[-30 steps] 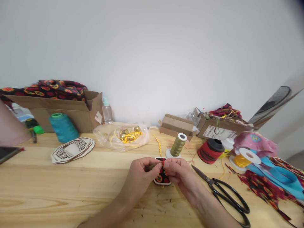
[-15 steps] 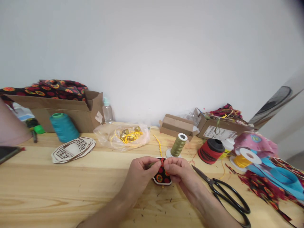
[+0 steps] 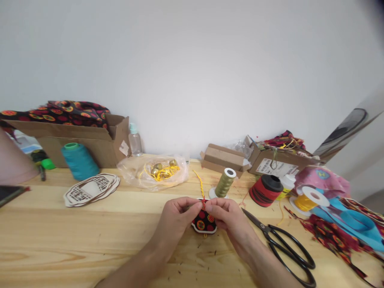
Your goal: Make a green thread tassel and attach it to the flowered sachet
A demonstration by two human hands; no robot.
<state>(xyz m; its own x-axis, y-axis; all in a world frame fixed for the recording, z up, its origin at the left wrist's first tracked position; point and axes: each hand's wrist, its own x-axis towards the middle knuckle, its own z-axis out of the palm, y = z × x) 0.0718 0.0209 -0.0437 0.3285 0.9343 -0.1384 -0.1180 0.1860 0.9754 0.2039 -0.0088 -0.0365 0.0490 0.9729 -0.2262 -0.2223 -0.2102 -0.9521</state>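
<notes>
Just right of the middle of the table lies a small flat piece covered in black fabric with red and orange flower patterns (image 3: 204, 222), edged in white. A red cord (image 3: 204, 203) is at its top, and a yellow twisted cord (image 3: 200, 181) runs away from there. My left hand (image 3: 177, 219) pinches the red cord from the left, thumb against forefinger. From the other side my right hand (image 3: 228, 218) pinches it too, fingertips close to the left ones. The fingers hide part of the red cord and the upper corners of the piece.
Black-handled scissors (image 3: 288, 250) lie right of my right hand. An olive thread spool (image 3: 225, 184) stands just beyond the hands, a red spool (image 3: 265, 191) farther right. Wooden cutouts (image 3: 90, 191), a teal thread cone (image 3: 79, 162) and a bag of bells (image 3: 154, 172) are left.
Both hands stay at the top of the fabric-covered piece, with only slight finger movement. The red cord between the fingertips shows a little differently. The whole view has shifted slightly.
</notes>
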